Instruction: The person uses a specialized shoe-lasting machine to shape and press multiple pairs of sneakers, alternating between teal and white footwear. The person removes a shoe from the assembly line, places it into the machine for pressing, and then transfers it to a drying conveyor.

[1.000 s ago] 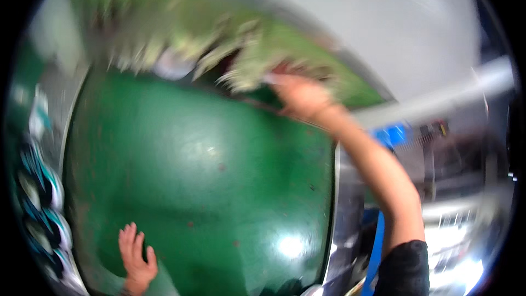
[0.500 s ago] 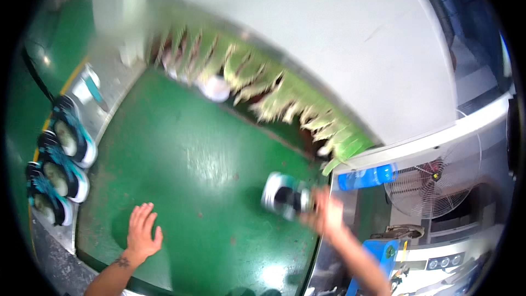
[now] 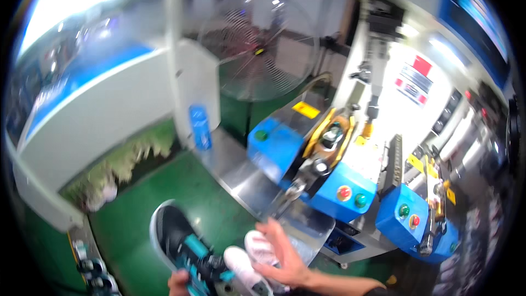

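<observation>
At the lower middle, a black and teal sneaker (image 3: 183, 235) with a white sole edge tilts up, its toe pointing away from me. My left hand (image 3: 178, 283) is closed on its near side; only the fingers show at the lower edge. To the right, my right hand (image 3: 282, 260) has thumb and fingers apart, with nothing seen in it. Below and beside that hand are two white shoes with pink marks (image 3: 236, 263); whether they are worn is hidden.
A machine with blue housings (image 3: 342, 189), push buttons and a clamp stands at right. A steel ledge (image 3: 235, 172) carries a blue bottle (image 3: 200, 126). Behind is a caged fan (image 3: 258, 49). More sneakers (image 3: 98, 277) line the lower left; a white panel (image 3: 115, 109) stands left.
The view has swung right, toward the machine. The sneaker has passed from my right hand to my left. My right hand is now open, and my left has closed.
</observation>
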Demonstrator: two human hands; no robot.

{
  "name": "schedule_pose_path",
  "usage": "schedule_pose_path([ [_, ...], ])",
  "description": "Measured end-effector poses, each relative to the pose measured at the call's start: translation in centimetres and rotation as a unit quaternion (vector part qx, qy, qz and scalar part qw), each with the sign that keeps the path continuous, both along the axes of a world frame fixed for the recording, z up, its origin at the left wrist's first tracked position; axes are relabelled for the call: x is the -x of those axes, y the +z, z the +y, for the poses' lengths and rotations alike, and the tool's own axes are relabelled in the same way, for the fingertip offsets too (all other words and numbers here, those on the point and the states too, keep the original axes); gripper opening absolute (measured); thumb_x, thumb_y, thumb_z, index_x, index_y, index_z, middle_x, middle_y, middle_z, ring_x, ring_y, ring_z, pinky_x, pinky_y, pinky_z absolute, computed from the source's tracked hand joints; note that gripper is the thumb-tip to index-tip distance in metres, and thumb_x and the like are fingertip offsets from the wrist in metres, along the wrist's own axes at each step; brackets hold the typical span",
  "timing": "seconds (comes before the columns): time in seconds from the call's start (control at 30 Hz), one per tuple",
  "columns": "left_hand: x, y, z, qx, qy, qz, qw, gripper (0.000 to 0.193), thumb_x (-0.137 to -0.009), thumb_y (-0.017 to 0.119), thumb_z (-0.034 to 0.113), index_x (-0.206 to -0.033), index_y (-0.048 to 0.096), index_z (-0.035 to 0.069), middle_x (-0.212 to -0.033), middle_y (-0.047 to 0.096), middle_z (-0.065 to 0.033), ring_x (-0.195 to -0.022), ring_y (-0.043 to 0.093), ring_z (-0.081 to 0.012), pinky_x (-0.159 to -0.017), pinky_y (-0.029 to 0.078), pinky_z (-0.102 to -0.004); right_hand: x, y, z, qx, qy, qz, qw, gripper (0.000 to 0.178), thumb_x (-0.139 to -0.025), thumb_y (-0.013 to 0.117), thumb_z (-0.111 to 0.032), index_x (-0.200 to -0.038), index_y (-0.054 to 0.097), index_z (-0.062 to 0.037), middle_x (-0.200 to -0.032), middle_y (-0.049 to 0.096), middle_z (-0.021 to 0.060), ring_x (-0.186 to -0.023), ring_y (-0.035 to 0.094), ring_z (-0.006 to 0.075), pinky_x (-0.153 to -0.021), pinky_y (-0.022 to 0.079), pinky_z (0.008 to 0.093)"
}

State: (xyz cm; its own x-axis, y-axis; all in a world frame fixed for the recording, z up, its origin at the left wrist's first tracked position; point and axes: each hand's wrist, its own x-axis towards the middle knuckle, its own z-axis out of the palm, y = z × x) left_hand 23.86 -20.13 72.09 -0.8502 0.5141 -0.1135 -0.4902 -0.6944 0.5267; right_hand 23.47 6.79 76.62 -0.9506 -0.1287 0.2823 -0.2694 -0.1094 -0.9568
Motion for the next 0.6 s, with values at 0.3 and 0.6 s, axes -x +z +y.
schedule_pose_path([
  [0.3, -2.5, -1.8, 25.0, 0.186, 0.155, 0.073, 0.968, 0.055, -0.086, 0.057, 0.025, -0.130, 0.042, -0.003, -0.121, 0.056, -0.0149, -0.112, 0.053, -0.0262, -0.100, 0.039, -0.0376, -11.7, 2.5, 15.6, -0.153, -0.011, -0.066, 0.986, 0.064, -0.074, 0.073, -0.024, -0.127, 0.047, -0.0015, -0.114, 0.057, 0.0174, -0.106, 0.054, 0.0275, -0.094, 0.041, 0.0371],
  [0.6, 17.4, 1.1, 41.8, 0.382, 0.193, 0.402, 0.809, 0.049, -0.090, 0.060, 0.012, -0.127, 0.034, -0.004, -0.130, 0.045, -0.0190, -0.120, 0.047, -0.0248, -0.102, 0.037, -0.0357, -11.1, 3.8, 24.3, -0.008, -0.254, -0.284, 0.925, 0.051, -0.077, 0.070, -0.022, -0.116, 0.050, 0.0047, -0.103, 0.058, 0.0123, -0.094, 0.054, 0.0221, -0.086, 0.044, 0.0348],
])
